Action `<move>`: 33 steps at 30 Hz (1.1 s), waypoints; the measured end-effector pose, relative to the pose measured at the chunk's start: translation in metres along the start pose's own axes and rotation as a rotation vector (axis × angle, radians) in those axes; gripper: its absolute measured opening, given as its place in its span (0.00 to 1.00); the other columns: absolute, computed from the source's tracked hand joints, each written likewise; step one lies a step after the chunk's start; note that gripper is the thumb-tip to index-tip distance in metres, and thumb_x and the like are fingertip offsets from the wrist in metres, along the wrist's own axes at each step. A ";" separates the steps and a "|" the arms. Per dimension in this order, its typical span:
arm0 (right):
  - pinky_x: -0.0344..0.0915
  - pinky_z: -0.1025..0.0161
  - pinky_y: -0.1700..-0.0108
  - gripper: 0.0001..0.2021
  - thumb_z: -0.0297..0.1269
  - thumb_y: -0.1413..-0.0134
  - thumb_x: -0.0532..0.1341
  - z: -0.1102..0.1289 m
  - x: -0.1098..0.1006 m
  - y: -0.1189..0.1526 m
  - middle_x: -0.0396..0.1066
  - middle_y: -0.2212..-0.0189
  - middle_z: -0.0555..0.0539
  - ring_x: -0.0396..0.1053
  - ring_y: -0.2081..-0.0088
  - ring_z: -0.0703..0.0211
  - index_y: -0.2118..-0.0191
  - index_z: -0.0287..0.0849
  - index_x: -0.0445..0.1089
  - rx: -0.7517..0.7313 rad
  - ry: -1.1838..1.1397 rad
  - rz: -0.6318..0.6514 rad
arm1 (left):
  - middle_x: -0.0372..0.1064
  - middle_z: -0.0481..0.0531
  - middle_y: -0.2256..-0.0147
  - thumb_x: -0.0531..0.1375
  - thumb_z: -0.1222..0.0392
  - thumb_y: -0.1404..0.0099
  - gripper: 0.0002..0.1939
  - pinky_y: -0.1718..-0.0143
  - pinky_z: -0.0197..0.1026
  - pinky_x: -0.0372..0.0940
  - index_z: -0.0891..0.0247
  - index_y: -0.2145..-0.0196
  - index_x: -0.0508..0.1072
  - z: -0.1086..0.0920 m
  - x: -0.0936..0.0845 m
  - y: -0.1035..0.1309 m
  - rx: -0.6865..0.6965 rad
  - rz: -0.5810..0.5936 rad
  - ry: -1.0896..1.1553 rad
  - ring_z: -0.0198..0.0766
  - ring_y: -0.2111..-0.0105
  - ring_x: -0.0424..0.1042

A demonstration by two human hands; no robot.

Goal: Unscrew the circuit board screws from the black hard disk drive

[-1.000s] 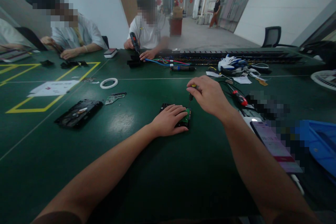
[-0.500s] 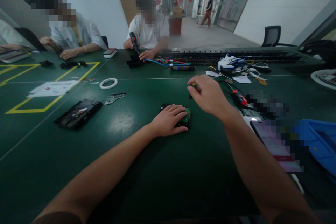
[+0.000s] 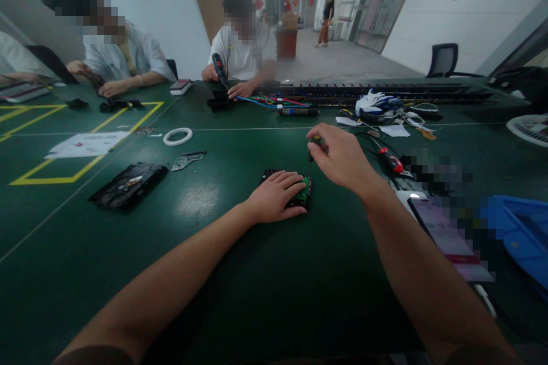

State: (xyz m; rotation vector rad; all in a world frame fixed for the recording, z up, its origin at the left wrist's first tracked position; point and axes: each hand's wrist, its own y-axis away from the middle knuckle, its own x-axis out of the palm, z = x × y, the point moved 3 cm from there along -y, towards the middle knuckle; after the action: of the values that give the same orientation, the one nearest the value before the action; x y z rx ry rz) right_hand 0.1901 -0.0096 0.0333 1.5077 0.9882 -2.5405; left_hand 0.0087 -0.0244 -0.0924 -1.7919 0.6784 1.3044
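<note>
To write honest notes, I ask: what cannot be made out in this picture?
In the head view:
Drive: middle hidden under the left hand.
Screwdriver: handle partly hidden by the right hand; tip too small to judge.
Phone: screen text blurred.
Blue tray: cut off by right edge.

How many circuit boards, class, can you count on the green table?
2 plainly visible: a green board on the black device, partly covered by the left hand, and a loose board lying just right of the black case. More may be hidden.
</note>
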 end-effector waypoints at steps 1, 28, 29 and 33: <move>0.65 0.51 0.52 0.07 0.33 0.35 0.58 0.001 0.000 0.000 0.74 0.57 0.42 0.71 0.58 0.49 0.54 0.46 0.71 -0.005 0.004 -0.003 | 0.62 0.61 0.32 0.54 0.32 0.27 0.38 0.29 0.62 0.53 0.60 0.31 0.63 0.000 0.000 0.000 0.001 0.001 -0.002 0.56 0.31 0.60; 0.65 0.51 0.51 0.07 0.31 0.35 0.58 -0.002 -0.002 -0.002 0.76 0.55 0.42 0.72 0.54 0.47 0.55 0.46 0.72 -0.042 -0.009 -0.023 | 0.63 0.61 0.32 0.54 0.32 0.27 0.37 0.29 0.61 0.53 0.60 0.32 0.63 0.000 0.001 0.000 -0.001 0.003 0.002 0.55 0.30 0.59; 0.65 0.52 0.51 0.08 0.30 0.35 0.58 -0.001 -0.002 -0.002 0.77 0.55 0.42 0.73 0.55 0.48 0.54 0.46 0.72 -0.038 -0.013 -0.027 | 0.63 0.61 0.32 0.54 0.32 0.27 0.38 0.29 0.61 0.53 0.60 0.32 0.63 0.000 0.001 0.000 -0.001 0.004 0.001 0.55 0.30 0.60; 0.65 0.51 0.51 0.08 0.30 0.36 0.59 -0.001 -0.001 -0.001 0.77 0.58 0.41 0.72 0.57 0.47 0.54 0.43 0.72 -0.025 0.003 -0.031 | 0.63 0.62 0.32 0.53 0.31 0.27 0.38 0.29 0.61 0.53 0.61 0.32 0.63 0.000 0.001 0.000 0.001 0.003 -0.004 0.56 0.31 0.60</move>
State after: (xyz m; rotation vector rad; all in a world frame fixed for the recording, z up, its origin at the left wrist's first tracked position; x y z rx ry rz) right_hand 0.1907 -0.0085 0.0343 1.5014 1.0481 -2.5370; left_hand 0.0087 -0.0243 -0.0932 -1.7874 0.6797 1.3084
